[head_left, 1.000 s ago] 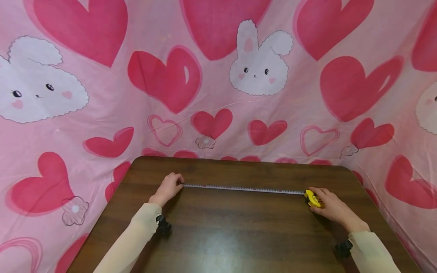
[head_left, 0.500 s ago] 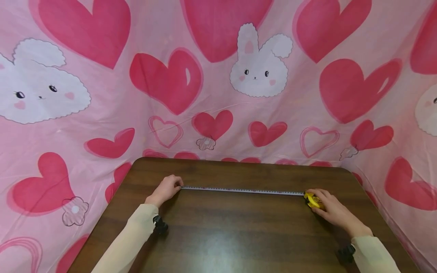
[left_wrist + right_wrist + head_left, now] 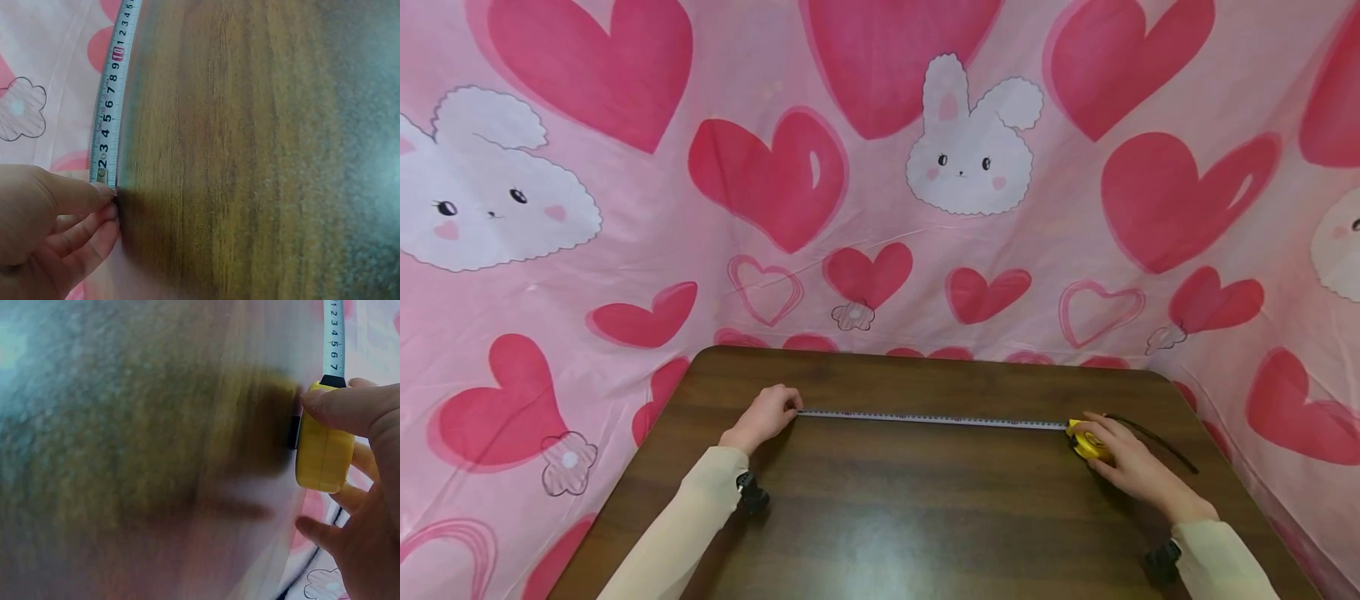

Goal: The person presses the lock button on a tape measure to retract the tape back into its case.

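Note:
A tape measure's yellow case [image 3: 1087, 442] is held in my right hand [image 3: 1131, 467] at the right side of the table. Its blade [image 3: 932, 419] stretches left in a nearly straight line to my left hand [image 3: 765, 418]. In the left wrist view, thumb and fingers pinch the blade's end [image 3: 107, 140]; numbers from 2 upward show beyond the thumb. The right wrist view has my thumb [image 3: 350, 407] on the yellow case [image 3: 324, 453], with fingers behind it. The blade [image 3: 334, 344] leaves the case's black mouth near the 7 mark.
The brown wooden table [image 3: 880, 508] lies beneath both hands, with a shine at its front middle. A dark cord or strap [image 3: 1157, 442] curves out behind the right hand. Pink cloth [image 3: 880, 208] with hearts and rabbits hangs around the table's back and sides.
My left hand has shifted slightly left with the blade's end. A dark strap now shows beyond my right hand, and the yellow case has turned slightly. The blade stays drawn out.

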`<action>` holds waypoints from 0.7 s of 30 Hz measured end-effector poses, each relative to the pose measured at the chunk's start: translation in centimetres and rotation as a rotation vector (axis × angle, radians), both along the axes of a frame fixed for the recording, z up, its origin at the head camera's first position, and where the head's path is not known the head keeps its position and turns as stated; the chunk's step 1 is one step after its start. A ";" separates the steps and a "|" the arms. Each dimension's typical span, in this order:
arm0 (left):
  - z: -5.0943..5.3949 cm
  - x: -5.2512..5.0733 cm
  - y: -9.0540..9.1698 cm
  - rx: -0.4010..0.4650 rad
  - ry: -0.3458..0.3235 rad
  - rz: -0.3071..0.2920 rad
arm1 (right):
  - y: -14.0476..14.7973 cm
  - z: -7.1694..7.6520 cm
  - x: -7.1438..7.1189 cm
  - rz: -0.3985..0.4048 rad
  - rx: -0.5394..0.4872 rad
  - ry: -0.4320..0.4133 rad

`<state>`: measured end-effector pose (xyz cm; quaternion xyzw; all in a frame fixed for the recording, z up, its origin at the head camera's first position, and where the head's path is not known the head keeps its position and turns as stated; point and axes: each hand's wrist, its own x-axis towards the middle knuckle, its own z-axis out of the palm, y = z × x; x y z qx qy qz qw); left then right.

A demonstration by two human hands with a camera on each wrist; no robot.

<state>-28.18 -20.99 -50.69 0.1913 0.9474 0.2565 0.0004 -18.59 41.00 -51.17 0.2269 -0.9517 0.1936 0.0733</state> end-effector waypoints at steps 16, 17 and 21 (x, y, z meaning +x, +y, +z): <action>0.0 -0.2 -0.3 0.006 0.002 0.008 | -0.5 0.8 0.4 0.047 0.038 0.006; 0.0 -0.2 -0.3 0.009 0.003 0.008 | -0.5 0.8 0.3 0.043 0.040 -0.003; 0.0 -0.2 -0.3 0.007 0.013 0.004 | -0.5 0.6 0.3 0.036 0.056 -0.055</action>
